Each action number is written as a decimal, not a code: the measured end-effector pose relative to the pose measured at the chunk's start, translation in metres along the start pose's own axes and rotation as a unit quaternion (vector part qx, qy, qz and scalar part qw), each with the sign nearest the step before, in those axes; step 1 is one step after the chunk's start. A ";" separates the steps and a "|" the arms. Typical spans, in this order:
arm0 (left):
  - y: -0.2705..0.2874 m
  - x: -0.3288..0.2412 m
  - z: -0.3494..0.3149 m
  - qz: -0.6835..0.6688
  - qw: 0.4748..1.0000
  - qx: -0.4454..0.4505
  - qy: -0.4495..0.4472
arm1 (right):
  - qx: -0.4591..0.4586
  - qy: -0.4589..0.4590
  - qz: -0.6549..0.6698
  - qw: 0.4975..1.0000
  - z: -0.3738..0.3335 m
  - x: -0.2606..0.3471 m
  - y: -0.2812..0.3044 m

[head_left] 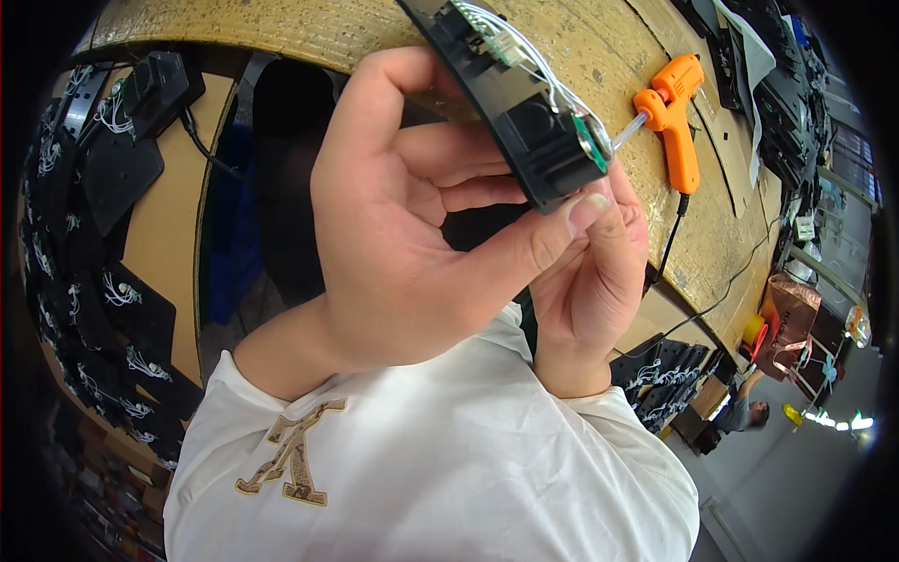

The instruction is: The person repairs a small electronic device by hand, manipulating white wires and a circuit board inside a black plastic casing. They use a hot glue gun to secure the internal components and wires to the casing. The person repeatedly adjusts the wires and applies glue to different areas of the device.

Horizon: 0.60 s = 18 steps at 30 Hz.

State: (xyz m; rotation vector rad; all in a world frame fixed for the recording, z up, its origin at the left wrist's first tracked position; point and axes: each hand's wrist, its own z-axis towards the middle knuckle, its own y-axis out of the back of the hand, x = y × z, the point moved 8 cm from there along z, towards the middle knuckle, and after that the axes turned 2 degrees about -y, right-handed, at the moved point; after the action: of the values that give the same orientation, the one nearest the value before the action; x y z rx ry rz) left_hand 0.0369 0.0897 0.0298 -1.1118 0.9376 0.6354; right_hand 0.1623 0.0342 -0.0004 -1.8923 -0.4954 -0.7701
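My left hand (412,215) is closed around a black plastic panel (496,103), its thumb pressed along the lower edge and its fingers behind. The panel is tilted up above the bench. It carries a small circuit board (501,45) with a white connector, several white wires (538,61) and a green round-edged board (590,140) at its near end. My right hand (595,272) pinches that near corner, fingertips close to the left thumb; part of its grip is hidden. Just right of the panel lies an orange glue gun (679,122) with a translucent glue stick (632,129).
The worn yellowish bench (281,23) spans the far side. Many black panels with white wires (122,290) stand on cardboard at left, and more (665,375) at right. A black cord (670,244) trails from the glue gun. Another person (749,412) is in the right background.
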 end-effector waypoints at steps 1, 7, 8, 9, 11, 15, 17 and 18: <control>0.000 0.000 0.000 -0.004 1.000 -0.003 -0.001 | -0.004 -0.001 -0.001 1.000 0.000 0.000 -0.001; -0.002 -0.004 0.001 -0.012 1.000 0.017 -0.014 | -0.004 0.013 -0.011 1.000 -0.004 0.005 -0.004; -0.003 -0.005 0.001 -0.009 1.000 0.019 -0.017 | -0.005 0.013 -0.007 1.000 -0.004 0.006 -0.006; -0.006 -0.005 0.000 -0.004 1.000 0.019 -0.020 | 0.014 0.015 0.007 1.000 -0.005 0.007 -0.007; -0.007 -0.006 0.001 0.006 1.000 0.014 -0.022 | 0.014 0.021 0.020 0.999 -0.005 0.005 -0.006; -0.008 -0.003 0.000 0.001 1.000 0.018 -0.011 | 0.018 0.049 0.026 0.998 -0.007 0.005 -0.002; -0.007 -0.001 -0.002 0.001 1.000 0.014 -0.026 | 0.018 0.054 0.013 0.998 -0.007 0.006 -0.002; -0.007 0.000 -0.003 0.002 0.999 0.013 -0.034 | 0.008 0.061 0.024 0.998 -0.006 0.006 -0.001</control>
State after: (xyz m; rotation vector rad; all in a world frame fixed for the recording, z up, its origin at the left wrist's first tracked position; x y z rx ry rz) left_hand 0.0415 0.0847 0.0329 -1.0594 0.8877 0.6591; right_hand 0.1646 0.0297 0.0065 -1.8228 -0.3768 -0.8417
